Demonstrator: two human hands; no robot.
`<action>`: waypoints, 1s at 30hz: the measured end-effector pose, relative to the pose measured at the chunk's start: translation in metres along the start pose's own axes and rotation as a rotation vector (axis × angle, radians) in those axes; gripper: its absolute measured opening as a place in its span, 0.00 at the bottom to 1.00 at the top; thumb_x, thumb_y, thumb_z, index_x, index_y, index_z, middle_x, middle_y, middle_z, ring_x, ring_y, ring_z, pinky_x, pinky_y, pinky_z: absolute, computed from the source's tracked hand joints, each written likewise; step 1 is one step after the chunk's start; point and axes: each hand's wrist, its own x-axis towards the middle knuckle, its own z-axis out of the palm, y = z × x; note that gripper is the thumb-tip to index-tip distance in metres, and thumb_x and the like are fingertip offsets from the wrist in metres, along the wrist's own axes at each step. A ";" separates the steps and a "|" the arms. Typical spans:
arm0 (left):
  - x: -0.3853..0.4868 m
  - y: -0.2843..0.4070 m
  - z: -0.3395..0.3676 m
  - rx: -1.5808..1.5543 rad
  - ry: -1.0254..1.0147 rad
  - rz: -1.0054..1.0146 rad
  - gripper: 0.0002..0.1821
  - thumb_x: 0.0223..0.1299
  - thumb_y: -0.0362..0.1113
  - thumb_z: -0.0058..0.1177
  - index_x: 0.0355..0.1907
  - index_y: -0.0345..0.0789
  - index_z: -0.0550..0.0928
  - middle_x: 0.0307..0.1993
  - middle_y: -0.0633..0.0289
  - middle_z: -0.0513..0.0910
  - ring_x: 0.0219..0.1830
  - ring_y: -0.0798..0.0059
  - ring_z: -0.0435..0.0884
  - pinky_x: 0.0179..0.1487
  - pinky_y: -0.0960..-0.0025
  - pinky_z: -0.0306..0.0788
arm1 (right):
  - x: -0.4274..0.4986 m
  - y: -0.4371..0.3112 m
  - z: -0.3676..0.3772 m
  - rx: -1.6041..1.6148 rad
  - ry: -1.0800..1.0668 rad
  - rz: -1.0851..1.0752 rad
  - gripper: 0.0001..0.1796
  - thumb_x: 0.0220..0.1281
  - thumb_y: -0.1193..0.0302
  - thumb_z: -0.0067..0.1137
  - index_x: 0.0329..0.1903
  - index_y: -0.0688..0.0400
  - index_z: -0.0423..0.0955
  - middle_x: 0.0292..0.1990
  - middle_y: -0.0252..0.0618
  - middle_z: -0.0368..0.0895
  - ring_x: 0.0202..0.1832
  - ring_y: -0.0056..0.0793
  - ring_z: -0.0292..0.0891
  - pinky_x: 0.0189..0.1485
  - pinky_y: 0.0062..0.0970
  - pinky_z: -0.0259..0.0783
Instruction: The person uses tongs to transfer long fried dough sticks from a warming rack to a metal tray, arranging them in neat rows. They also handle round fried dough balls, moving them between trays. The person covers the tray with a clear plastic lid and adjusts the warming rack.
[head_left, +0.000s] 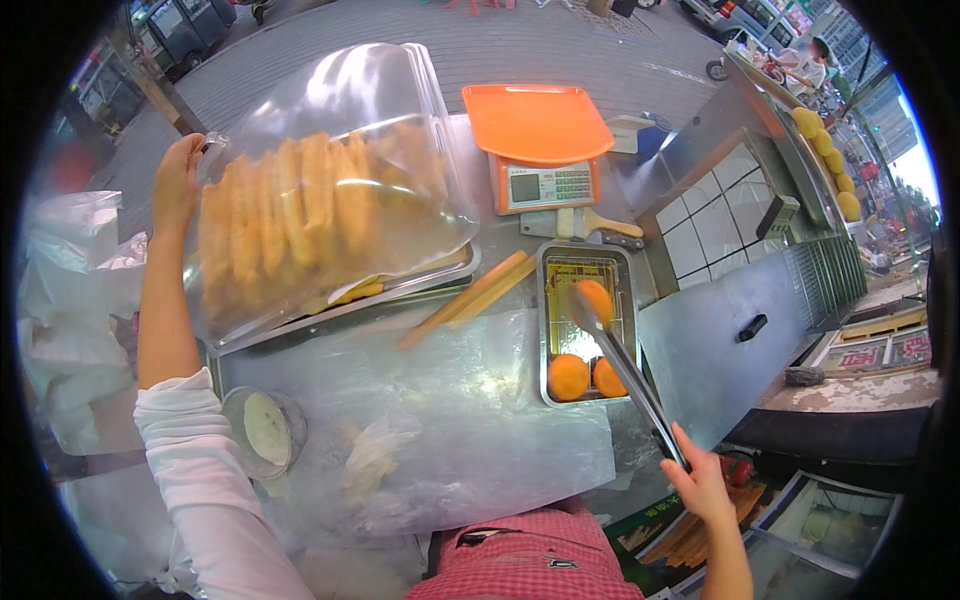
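My left hand (178, 180) grips the handle at the left edge of a clear plastic cover (375, 82), which is tilted over a tray (420, 277) of long fried dough sticks (289, 202). In my right hand (701, 472) is a pair of metal tongs (634, 375). The tongs' tips are at an orange-brown fried ball (595, 301) over a steel tray with a wire rack (630, 277). Whether the ball is gripped off the rack I cannot tell. Two more fried balls (568, 377) lie at the near end of that steel tray.
Wooden sticks (472, 296) lie left of the steel tray. Beyond it are a cleaver (541, 223) and an orange scale (544, 187) with an orange tray (536, 124). A tub of white powder (266, 431) stands near my left forearm. A metal lid (720, 352) lies right.
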 end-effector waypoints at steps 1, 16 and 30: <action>0.001 0.000 -0.003 -0.014 0.007 -0.011 0.13 0.71 0.28 0.52 0.54 0.32 0.81 0.49 0.51 0.85 0.55 0.56 0.84 0.58 0.61 0.75 | 0.021 -0.009 -0.003 -0.115 0.002 -0.189 0.36 0.65 0.68 0.66 0.74 0.61 0.66 0.34 0.45 0.83 0.29 0.38 0.80 0.36 0.32 0.75; -0.012 -0.006 -0.005 0.028 -0.040 0.010 0.13 0.72 0.29 0.52 0.57 0.31 0.81 0.53 0.49 0.85 0.57 0.56 0.84 0.61 0.61 0.75 | 0.261 -0.160 0.033 -1.156 0.016 -0.927 0.33 0.66 0.67 0.59 0.75 0.46 0.67 0.30 0.34 0.73 0.23 0.27 0.77 0.24 0.30 0.73; -0.015 -0.004 0.024 -0.066 -0.086 0.026 0.16 0.71 0.22 0.45 0.59 0.29 0.79 0.54 0.50 0.83 0.60 0.60 0.82 0.65 0.66 0.74 | 0.007 -0.047 -0.074 -0.415 -0.254 -0.030 0.43 0.58 0.55 0.72 0.74 0.55 0.66 0.32 0.43 0.78 0.29 0.44 0.78 0.33 0.39 0.74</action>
